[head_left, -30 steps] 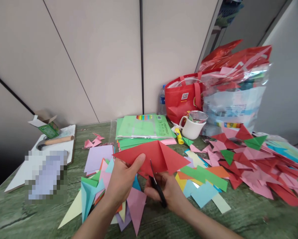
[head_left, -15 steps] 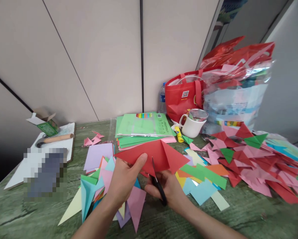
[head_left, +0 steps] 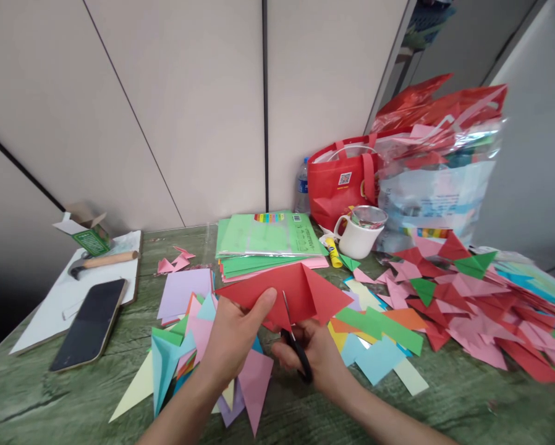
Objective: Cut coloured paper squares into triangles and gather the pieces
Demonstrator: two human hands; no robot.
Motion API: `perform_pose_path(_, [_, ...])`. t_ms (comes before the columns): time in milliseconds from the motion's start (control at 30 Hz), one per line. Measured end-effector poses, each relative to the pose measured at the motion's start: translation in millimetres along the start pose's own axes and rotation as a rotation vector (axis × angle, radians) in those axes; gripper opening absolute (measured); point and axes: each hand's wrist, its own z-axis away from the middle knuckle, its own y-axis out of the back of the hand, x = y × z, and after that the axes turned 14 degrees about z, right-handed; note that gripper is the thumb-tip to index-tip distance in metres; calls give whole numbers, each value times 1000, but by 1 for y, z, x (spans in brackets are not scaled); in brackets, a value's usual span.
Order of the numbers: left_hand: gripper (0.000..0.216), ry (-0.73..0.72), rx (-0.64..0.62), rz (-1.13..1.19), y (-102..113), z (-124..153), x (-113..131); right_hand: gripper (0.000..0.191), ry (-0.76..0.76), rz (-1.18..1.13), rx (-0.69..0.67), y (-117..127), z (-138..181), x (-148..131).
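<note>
A folded sheet of red paper (head_left: 300,287) is held up in front of me, pinched along its left part by my left hand (head_left: 240,327), thumb on top. My right hand (head_left: 314,355) is closed round the black handles of a pair of scissors (head_left: 300,353). One blade lies over the face of the red paper, pointing up and away; the other blade is hidden behind it. Below the hands lies a loose heap of coloured paper pieces (head_left: 166,361), with blue, yellow, pink and purple points sticking out.
Behind the hands lies a green paper pack (head_left: 268,235). A white mug (head_left: 358,238), a glue stick (head_left: 333,252) and a red bag (head_left: 337,179) stand right of it. Folded red and pink pieces (head_left: 472,303) pile up at right. At left are a phone (head_left: 89,324) and a hammer (head_left: 104,261).
The hands, red paper and scissors keep nearly the same pose; the whole view has shifted very slightly. The phone at left, blurred out before, now shows clearly.
</note>
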Motion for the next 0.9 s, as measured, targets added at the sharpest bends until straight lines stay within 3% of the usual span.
perform_pose_path(467, [19, -39, -17, -47, 0, 0, 0, 32, 96, 112, 39, 5, -2, 3])
perform_pose_path(900, [14, -37, 69, -122, 1, -1, 4, 30, 89, 85, 24, 6, -4, 6])
